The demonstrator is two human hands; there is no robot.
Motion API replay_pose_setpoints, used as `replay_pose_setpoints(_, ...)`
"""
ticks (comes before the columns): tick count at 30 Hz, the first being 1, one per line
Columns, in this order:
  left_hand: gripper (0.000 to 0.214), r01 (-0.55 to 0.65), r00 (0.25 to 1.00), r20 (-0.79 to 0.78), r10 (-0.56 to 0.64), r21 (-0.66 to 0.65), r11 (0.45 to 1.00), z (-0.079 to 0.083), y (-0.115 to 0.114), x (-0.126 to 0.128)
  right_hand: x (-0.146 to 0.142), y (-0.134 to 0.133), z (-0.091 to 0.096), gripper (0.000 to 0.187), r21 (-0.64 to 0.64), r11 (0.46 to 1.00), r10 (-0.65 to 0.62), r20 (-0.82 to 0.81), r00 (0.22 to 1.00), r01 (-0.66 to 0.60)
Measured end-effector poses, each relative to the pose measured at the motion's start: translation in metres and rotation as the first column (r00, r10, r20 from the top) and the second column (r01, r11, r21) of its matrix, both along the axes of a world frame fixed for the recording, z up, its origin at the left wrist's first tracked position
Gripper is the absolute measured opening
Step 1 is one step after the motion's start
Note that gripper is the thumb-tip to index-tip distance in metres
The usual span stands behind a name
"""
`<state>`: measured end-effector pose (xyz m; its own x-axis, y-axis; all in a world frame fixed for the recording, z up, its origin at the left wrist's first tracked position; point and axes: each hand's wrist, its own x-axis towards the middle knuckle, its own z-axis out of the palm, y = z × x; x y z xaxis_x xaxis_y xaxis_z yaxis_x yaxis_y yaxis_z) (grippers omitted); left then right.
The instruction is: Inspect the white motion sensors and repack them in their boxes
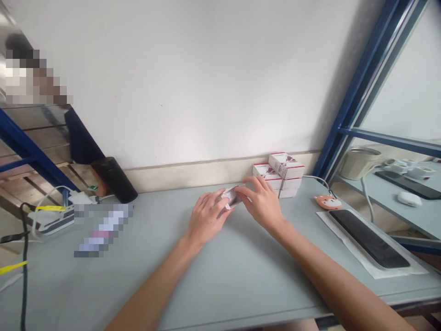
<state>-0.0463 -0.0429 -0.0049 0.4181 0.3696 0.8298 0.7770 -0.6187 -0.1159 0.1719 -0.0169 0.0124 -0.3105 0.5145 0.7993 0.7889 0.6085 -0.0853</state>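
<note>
My left hand (pixel 206 218) and my right hand (pixel 260 202) meet above the grey-blue table (pixel 241 280), both gripping a small white carton (pixel 231 196) from either end. The carton is tilted, and my fingers cover much of it. Just beyond my right hand stands a stack of white boxes with red trim (pixel 280 177), with one box (pixel 285 165) lying askew on top. My right fingertips are close to the stack, though I cannot tell whether they touch it.
A long black device (pixel 368 239) lies on a white sheet at the right, beside an orange fox-faced object (pixel 327 201). A black cylinder (pixel 115 179), cables and a pixelated object (pixel 103 230) are at the left. A white wall rises behind.
</note>
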Motion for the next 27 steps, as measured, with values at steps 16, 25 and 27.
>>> replay_pose_setpoints(16,0.036,-0.008,1.000,-0.004,0.008,-0.031,0.999,0.003,-0.001,0.004,-0.007,-0.003,-0.010,0.028,0.020,0.989,-0.148,0.036,0.988,0.148)
replay_pose_setpoints(25,0.030,-0.007,1.000,-0.030,0.005,-0.046,0.999,0.005,0.000,0.008,-0.012,-0.007,-0.006,0.020,-0.030,0.968,-0.245,0.135,0.960,0.251)
replay_pose_setpoints(27,0.029,-0.005,0.999,-0.052,0.002,-0.065,0.998,0.004,0.001,0.009,-0.014,-0.004,-0.009,0.019,-0.068,0.965,-0.240,0.150,0.959,0.253)
